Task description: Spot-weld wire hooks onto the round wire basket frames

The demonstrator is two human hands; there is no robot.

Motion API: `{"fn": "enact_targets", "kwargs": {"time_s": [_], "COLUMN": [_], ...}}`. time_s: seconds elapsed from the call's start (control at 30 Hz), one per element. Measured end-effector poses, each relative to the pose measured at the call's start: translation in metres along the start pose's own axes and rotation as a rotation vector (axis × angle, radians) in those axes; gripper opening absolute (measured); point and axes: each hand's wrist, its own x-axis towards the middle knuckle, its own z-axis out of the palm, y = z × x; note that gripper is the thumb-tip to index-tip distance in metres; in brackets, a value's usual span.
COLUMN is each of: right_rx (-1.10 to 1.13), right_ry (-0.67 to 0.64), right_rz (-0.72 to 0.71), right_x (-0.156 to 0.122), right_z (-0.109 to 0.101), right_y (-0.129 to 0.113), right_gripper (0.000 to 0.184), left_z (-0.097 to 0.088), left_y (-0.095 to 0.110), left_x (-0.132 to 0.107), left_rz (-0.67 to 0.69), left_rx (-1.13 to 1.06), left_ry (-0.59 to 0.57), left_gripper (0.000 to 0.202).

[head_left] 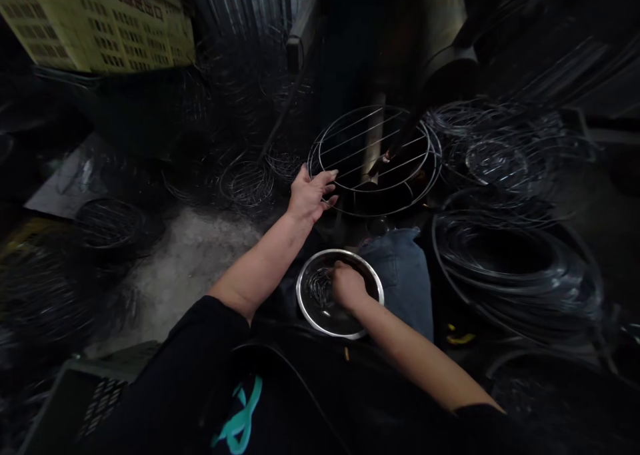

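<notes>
Hands split between two stations in the head camera's view: the left hand (313, 195) is at the near left rim of a round wire rack (370, 191), fingers partly spread; whether they close on the wire cannot be told. The right hand (347, 285) dips into a metal bowl (340, 326), fingers curled beside short wire pieces (320, 287), any grip hidden. The rack sits ahead of the person, over a pale bar (373, 145), with a dark rod (400, 138) above it; the bowl is nearer, beside blue-grey cloth (403, 275). The step appears to be picking from the bowl while the rack is steadied. Taking a piece calls for a fine pinch on one wire, with the rack kept level.
</notes>
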Motion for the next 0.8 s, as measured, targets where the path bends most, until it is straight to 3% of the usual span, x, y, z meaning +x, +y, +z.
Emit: {"fn": "enact_targets", "kwargs": {"time_s": [0.33,0.4,0.53,0.63,0.8], "right_rx": [0.093,0.287,0.947,1.196,1.202], "right_ry": [0.02,0.05,0.093,0.282,0.675], "right_rz": [-0.044,-0.041,0.076,0.11,-0.078], "right_x": [-0.021,-0.025,-0.033,-0.037,-0.024], "right_z": [-0.02,-0.026,-0.048,-0.078,-0.133], "right_y": [0.02,0.026,0.046,0.063,0.071], "right_gripper": [0.027,0.027,0.023,0.03,0.019], "left_z": [-0.01,-0.01,-0.008,-0.007,-0.002], "left_y": [0.004,0.006,0.009,0.011,0.012], "left_x": [0.008,0.008,0.007,0.008,0.008], "left_rz": [0.014,0.019,0.032,0.032,0.048], "left_rx": [-0.003,0.002,0.029,0.047,0.051], "left_ry": [0.038,0.022,0.005,0.013,0.014], "left_gripper": [0.069,0.06,0.054,0.054,0.06]}}
